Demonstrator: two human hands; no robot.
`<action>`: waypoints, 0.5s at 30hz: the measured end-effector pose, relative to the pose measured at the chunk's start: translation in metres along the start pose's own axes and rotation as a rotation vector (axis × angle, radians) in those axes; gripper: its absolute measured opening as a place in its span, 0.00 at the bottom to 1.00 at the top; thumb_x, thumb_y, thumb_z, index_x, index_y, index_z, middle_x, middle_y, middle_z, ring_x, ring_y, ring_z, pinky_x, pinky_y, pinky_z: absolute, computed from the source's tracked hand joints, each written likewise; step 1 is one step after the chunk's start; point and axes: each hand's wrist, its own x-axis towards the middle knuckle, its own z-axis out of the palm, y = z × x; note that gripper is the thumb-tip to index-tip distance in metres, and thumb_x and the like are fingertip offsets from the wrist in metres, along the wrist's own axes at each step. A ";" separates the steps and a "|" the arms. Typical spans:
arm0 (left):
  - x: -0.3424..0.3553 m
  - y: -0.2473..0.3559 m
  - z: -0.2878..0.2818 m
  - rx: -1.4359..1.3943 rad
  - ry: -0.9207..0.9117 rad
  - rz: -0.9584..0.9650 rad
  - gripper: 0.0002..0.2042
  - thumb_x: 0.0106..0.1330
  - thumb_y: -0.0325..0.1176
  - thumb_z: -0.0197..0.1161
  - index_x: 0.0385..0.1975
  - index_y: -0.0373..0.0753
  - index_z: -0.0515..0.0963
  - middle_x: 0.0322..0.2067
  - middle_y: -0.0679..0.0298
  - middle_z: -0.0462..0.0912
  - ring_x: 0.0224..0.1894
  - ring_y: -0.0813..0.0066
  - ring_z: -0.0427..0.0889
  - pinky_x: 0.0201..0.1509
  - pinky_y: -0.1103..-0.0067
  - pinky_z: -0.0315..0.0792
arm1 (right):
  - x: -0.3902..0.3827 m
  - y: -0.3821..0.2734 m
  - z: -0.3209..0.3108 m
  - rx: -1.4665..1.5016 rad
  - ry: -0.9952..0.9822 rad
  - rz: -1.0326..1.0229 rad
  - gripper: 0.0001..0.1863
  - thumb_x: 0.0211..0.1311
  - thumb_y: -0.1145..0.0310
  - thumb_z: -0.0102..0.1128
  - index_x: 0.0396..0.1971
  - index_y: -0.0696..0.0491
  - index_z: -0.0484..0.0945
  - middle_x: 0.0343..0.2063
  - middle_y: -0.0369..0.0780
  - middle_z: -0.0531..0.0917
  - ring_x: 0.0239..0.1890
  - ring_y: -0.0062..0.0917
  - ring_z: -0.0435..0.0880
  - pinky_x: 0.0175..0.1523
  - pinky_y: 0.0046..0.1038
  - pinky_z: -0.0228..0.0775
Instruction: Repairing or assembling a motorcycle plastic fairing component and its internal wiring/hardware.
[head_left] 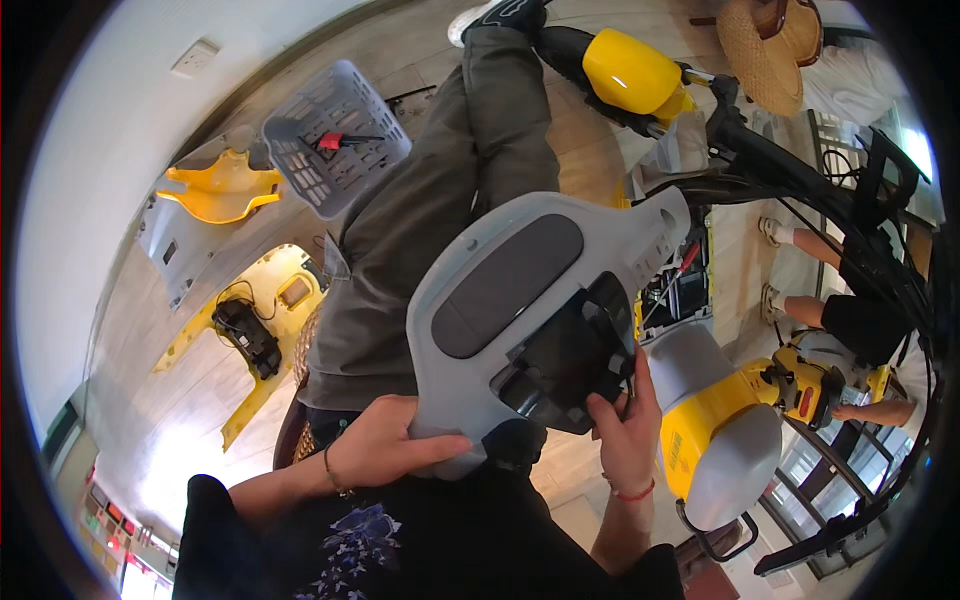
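Over my lap lies a broad grey plastic scooter panel [430, 300] with a dark rounded inset [508, 285]. A glossy black box-like part [570, 360] sits in its lower right half. My left hand [400, 442] is closed on the panel's near left corner, thumb on top and the other fingers underneath. At the right side, my right hand [630, 425] is closed on the edge of the black part, with its thumb on top. Whether that hand also grips the grey panel is hidden.
A partly stripped yellow and grey scooter [700, 430] stands at the right, with handlebar and cables [770, 170]. On the left are a grey basket [335, 90] holding a red-handled tool, a yellow bracket [225, 190] and a yellow cover [300, 285]. Another person [850, 320] is at far right.
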 end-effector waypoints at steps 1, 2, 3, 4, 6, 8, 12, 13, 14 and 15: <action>-0.001 0.000 0.001 -0.007 0.040 0.045 0.19 0.62 0.43 0.67 0.43 0.32 0.80 0.35 0.58 0.85 0.36 0.74 0.83 0.43 0.78 0.75 | 0.000 -0.001 0.002 -0.018 0.002 0.005 0.42 0.55 0.82 0.58 0.70 0.60 0.50 0.32 0.34 0.80 0.21 0.10 0.70 0.25 0.14 0.62; -0.002 -0.001 0.002 -0.015 0.081 0.089 0.19 0.62 0.44 0.67 0.42 0.32 0.81 0.33 0.58 0.85 0.34 0.74 0.84 0.40 0.78 0.76 | -0.001 -0.001 0.004 -0.036 0.003 0.010 0.42 0.55 0.82 0.58 0.70 0.60 0.50 0.32 0.35 0.80 0.22 0.10 0.70 0.25 0.14 0.63; -0.003 -0.002 0.004 -0.017 0.079 0.096 0.19 0.62 0.44 0.67 0.42 0.32 0.81 0.33 0.58 0.85 0.34 0.74 0.84 0.40 0.78 0.76 | -0.002 -0.001 0.005 -0.042 -0.007 0.015 0.42 0.56 0.81 0.58 0.70 0.60 0.49 0.32 0.36 0.80 0.22 0.11 0.71 0.26 0.14 0.64; -0.003 -0.001 0.008 -0.016 0.068 0.056 0.18 0.62 0.43 0.67 0.42 0.33 0.81 0.32 0.59 0.85 0.33 0.75 0.84 0.39 0.79 0.76 | -0.003 0.003 0.002 -0.038 0.002 0.015 0.42 0.56 0.81 0.58 0.70 0.60 0.49 0.32 0.36 0.80 0.22 0.11 0.71 0.26 0.14 0.64; 0.000 0.002 0.015 -0.009 0.050 0.018 0.18 0.62 0.42 0.66 0.42 0.33 0.81 0.32 0.59 0.85 0.32 0.76 0.83 0.38 0.79 0.75 | -0.005 0.013 -0.003 -0.142 0.027 -0.053 0.42 0.56 0.80 0.58 0.70 0.61 0.49 0.32 0.37 0.81 0.22 0.12 0.71 0.27 0.15 0.65; -0.001 0.001 0.017 -0.090 0.049 0.011 0.17 0.62 0.42 0.66 0.41 0.33 0.80 0.31 0.59 0.85 0.30 0.76 0.83 0.36 0.79 0.75 | -0.007 0.010 -0.002 -0.131 0.020 -0.043 0.43 0.56 0.79 0.59 0.70 0.61 0.48 0.34 0.40 0.82 0.23 0.14 0.73 0.28 0.16 0.66; 0.001 0.004 0.017 -0.007 0.036 -0.004 0.17 0.63 0.41 0.66 0.42 0.32 0.80 0.31 0.60 0.85 0.31 0.77 0.82 0.37 0.79 0.75 | -0.009 0.010 -0.013 -0.164 0.020 -0.021 0.43 0.55 0.79 0.58 0.70 0.62 0.47 0.37 0.41 0.82 0.24 0.13 0.73 0.29 0.15 0.66; 0.002 0.002 0.020 -0.037 0.048 0.033 0.17 0.63 0.41 0.66 0.42 0.32 0.80 0.32 0.60 0.85 0.32 0.78 0.82 0.38 0.80 0.75 | -0.010 0.009 -0.015 -0.138 0.011 -0.027 0.43 0.55 0.80 0.58 0.70 0.62 0.47 0.38 0.41 0.82 0.24 0.13 0.73 0.28 0.15 0.66; 0.002 0.000 0.022 -0.067 0.060 0.070 0.17 0.63 0.41 0.66 0.43 0.32 0.80 0.33 0.60 0.85 0.34 0.78 0.82 0.39 0.80 0.75 | -0.011 0.007 -0.015 -0.137 0.014 -0.025 0.43 0.55 0.80 0.58 0.70 0.62 0.47 0.38 0.41 0.82 0.24 0.13 0.73 0.28 0.15 0.66; 0.002 0.000 0.024 -0.065 0.056 0.069 0.17 0.63 0.41 0.66 0.43 0.32 0.80 0.33 0.60 0.85 0.34 0.78 0.82 0.39 0.80 0.75 | -0.013 0.005 -0.014 -0.101 0.030 -0.033 0.43 0.55 0.80 0.58 0.70 0.62 0.47 0.39 0.41 0.82 0.23 0.13 0.73 0.28 0.15 0.66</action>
